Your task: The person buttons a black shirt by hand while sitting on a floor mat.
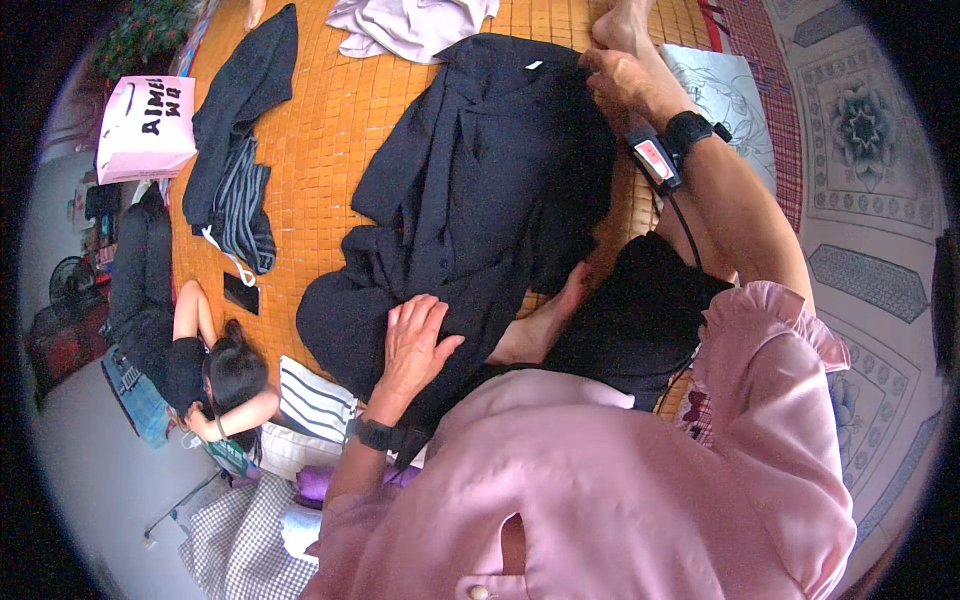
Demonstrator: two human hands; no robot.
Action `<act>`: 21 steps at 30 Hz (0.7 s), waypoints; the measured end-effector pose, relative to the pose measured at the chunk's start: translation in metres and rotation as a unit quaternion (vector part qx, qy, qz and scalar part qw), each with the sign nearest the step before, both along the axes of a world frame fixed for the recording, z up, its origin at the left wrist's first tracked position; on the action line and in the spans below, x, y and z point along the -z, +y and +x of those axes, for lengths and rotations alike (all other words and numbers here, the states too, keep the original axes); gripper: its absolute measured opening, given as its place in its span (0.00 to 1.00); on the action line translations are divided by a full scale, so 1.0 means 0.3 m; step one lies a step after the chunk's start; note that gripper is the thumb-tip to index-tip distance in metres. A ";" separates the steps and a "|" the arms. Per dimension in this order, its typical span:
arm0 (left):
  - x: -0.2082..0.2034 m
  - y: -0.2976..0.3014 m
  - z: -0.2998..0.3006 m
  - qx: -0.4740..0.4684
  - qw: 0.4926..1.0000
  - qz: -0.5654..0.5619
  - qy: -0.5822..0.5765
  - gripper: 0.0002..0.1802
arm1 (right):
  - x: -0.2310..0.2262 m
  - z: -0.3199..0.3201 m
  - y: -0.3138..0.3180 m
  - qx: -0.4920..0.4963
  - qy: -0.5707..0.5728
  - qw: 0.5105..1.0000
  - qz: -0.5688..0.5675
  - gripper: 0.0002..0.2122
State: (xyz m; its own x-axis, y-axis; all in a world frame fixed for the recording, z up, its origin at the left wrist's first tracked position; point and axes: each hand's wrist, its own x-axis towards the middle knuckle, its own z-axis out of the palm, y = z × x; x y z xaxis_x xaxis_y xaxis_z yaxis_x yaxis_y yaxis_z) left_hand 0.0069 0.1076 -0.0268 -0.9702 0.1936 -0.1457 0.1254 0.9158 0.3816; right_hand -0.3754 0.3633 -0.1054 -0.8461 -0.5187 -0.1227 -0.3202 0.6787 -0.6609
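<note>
In the head view, we recorded one container: a pink paper bag (147, 140) with black markings, upright at the upper left. We could not see what it held.

We located the black garment (470, 190) at the centre, spread on an orange-brown mat (320, 135) made of small rectangular tiles. The garment was matte and collared, with a small white label (534, 65) near its upper edge; soft folds ran along it, and its lower left part was bunched into a rounded shape.

We counted two hands at the garment. The left hand (415, 340) lay palm down on its lower part, fingers extended and thumb set apart. The right hand (630, 85) was at the upper right corner, fingers curled and narrow; we could not tell whether they gripped the cloth. Each wrist carried one black band.

Around these we noted one pale pink cloth (410, 25), crumpled, at the top; one dark garment (235, 90) and one striped grey cloth (245, 205), touching, to the left; one flat black rectangular device (241, 294); one white cloth with dark stripes (315, 398); and one checked fabric (245, 530). One other person (190, 350) reclined at the left.
</note>
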 end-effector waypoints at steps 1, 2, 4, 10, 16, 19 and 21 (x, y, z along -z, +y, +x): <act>0.009 -0.007 0.013 -0.003 1.000 -0.002 -0.001 0.21 | -0.014 0.013 -0.008 -0.050 0.041 0.996 0.059 0.12; 0.025 -0.025 0.027 -0.001 0.999 -0.035 -0.026 0.23 | -0.048 0.034 -0.036 -0.097 0.085 0.985 0.117 0.12; 0.044 -0.033 0.024 0.007 0.997 -0.065 -0.051 0.24 | -0.045 0.069 -0.054 -0.139 0.085 0.979 0.121 0.13; 0.058 0.072 -0.073 -0.049 0.996 -0.035 0.062 0.20 | 0.011 0.120 -0.074 -0.251 0.024 0.953 0.170 0.21; 0.112 -0.010 -0.027 -0.063 0.994 0.072 -0.051 0.06 | -0.033 0.133 -0.079 -0.270 -0.033 0.926 0.263 0.18; -0.036 -0.054 -0.015 -0.168 0.906 0.311 -0.234 0.06 | -0.006 0.095 -0.019 -0.251 -0.025 0.929 0.270 0.16; -0.127 -0.112 0.033 -0.222 0.824 0.386 -0.351 0.07 | 0.006 0.092 -0.017 -0.252 -0.014 0.929 0.271 0.15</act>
